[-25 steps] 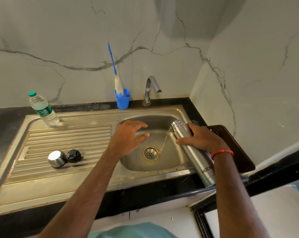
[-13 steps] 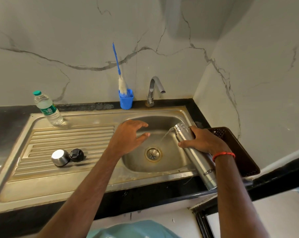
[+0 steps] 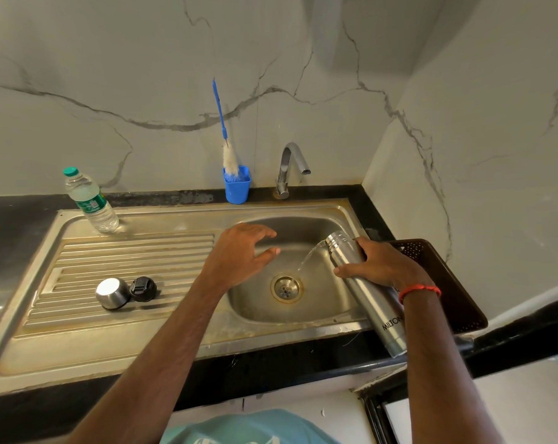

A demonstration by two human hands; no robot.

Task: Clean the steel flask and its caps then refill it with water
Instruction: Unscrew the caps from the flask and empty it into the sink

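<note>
Flask: your one flask (image 3: pixel 372 299) was tilted over the basin's right rim, mouth down and left, a thin stream of water (image 3: pixel 308 256) falling toward the drain (image 3: pixel 286 288).
Right hand: your right hand (image 3: pixel 381 264) wrapped the flask near its neck, thumb on the near side.
Left hand: your left hand (image 3: pixel 240 254) hovered spread and empty over the basin's left edge, well apart from the flask.
Caps: two, a steel cap (image 3: pixel 113 293) and a black cap (image 3: pixel 143 289), touched on the drainboard, far left of you.
Room: the sink (image 3: pixel 133 344) basin lay open between your hands; a brown tray (image 3: pixel 457 299) crowded the flask's right.
Others: one bottle (image 3: pixel 90 201), one brush (image 3: pixel 226 139) in a blue cup (image 3: pixel 237 187), one tap (image 3: pixel 290 165), all along the back edge.
</note>
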